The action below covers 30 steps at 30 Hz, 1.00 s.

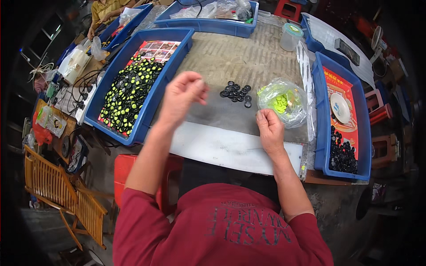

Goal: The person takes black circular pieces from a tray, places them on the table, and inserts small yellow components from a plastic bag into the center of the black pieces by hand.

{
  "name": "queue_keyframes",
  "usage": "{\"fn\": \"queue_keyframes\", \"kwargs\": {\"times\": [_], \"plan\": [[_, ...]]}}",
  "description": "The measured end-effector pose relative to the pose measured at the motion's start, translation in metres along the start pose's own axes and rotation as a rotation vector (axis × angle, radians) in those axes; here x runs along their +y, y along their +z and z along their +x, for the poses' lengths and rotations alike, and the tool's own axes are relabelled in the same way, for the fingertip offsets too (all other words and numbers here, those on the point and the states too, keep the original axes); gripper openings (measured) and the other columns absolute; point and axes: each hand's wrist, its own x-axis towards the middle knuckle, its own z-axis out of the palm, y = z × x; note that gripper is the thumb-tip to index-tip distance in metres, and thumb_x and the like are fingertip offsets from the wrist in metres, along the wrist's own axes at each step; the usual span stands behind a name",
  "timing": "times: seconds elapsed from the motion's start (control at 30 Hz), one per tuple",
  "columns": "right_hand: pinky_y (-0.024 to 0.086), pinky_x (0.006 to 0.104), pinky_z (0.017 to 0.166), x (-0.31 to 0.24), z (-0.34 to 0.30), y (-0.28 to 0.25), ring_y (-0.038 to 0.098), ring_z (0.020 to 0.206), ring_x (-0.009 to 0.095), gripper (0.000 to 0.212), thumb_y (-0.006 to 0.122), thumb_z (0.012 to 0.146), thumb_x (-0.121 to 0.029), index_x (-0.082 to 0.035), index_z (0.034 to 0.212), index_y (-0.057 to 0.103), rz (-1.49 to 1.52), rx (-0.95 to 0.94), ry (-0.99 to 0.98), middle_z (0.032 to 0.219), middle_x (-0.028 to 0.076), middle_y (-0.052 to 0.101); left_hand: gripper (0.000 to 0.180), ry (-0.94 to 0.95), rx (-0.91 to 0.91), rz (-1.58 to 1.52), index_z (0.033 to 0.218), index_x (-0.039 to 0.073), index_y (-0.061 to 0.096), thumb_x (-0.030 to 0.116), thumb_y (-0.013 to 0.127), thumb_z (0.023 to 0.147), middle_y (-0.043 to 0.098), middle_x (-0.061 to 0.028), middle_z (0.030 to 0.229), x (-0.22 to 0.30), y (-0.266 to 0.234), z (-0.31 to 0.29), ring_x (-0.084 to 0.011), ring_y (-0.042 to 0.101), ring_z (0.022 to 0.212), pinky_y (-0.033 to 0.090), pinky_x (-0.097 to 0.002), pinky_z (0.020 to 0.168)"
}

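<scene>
My left hand (183,98) is raised over the table, left of a small pile of round black plastic pieces (237,93). Its fingers curl in toward the thumb; whatever they may hold is hidden. Thumb and forefinger of my right hand (270,129) are pinched together at the near left edge of a clear plastic bag (298,116). Anything inside that pinch is too small to make out. Small yellow-green pieces (280,103) lie in the open bag. The black pile sits between my hands, touched by neither.
On the left, a blue tray (138,138) holds many black pieces with yellow-green centres. A blue tray (319,111) on the right contains black pieces (344,153) and a white dish (340,108). Farther back stand a lidded tub (290,39) and another blue tray (206,27). A person (104,13) sits far left.
</scene>
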Motion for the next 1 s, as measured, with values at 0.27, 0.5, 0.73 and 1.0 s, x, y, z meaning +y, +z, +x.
{"fn": "queue_keyframes", "kwargs": {"times": [0.27,0.5,0.73,1.0], "plan": [[0.036,0.0270,0.047,-0.008,-0.002,0.002,0.043,0.050,0.014,0.013,0.054,0.079,-0.011,0.001,0.073,0.052,-0.053,-0.061,-0.061,0.058,0.007,0.048,0.018,-0.042,0.327,0.675,0.093,0.003,0.056,0.013,0.054,0.078,0.054,0.0010,0.070,0.051,-0.134,-0.006,-0.0057,0.048,0.059,0.044,-0.0207,0.052],[0.037,0.0278,0.047,-0.013,-0.004,0.004,0.044,0.050,0.016,0.013,0.054,0.079,-0.010,0.001,0.073,0.053,-0.110,-0.089,-0.112,0.059,0.009,0.048,0.020,0.446,0.478,1.392,0.090,0.000,0.054,0.007,0.055,0.071,0.053,-0.0142,0.092,0.050,-0.128,-0.006,-0.0291,0.051,0.087,0.040,-0.0351,0.078],[0.037,0.0273,0.047,-0.009,-0.003,0.003,0.044,0.050,0.015,0.012,0.055,0.078,-0.010,0.001,0.073,0.053,-0.119,-0.064,-0.081,0.059,0.009,0.049,0.023,0.418,-0.013,1.063,0.093,0.002,0.054,0.004,0.055,0.071,0.054,-0.0097,0.087,-0.004,-0.015,0.013,-0.0189,0.054,0.071,0.044,-0.0287,0.061],[0.039,0.0311,0.050,-0.011,-0.001,0.005,0.050,0.053,0.022,0.010,0.054,0.077,-0.009,0.001,0.074,0.053,-0.153,-0.072,-0.136,0.062,0.011,0.052,0.027,0.182,-0.256,1.055,0.096,0.003,0.053,0.009,0.058,0.070,0.053,-0.0120,0.089,-0.049,0.010,0.030,-0.0244,0.054,0.082,0.043,-0.0322,0.072]]}}
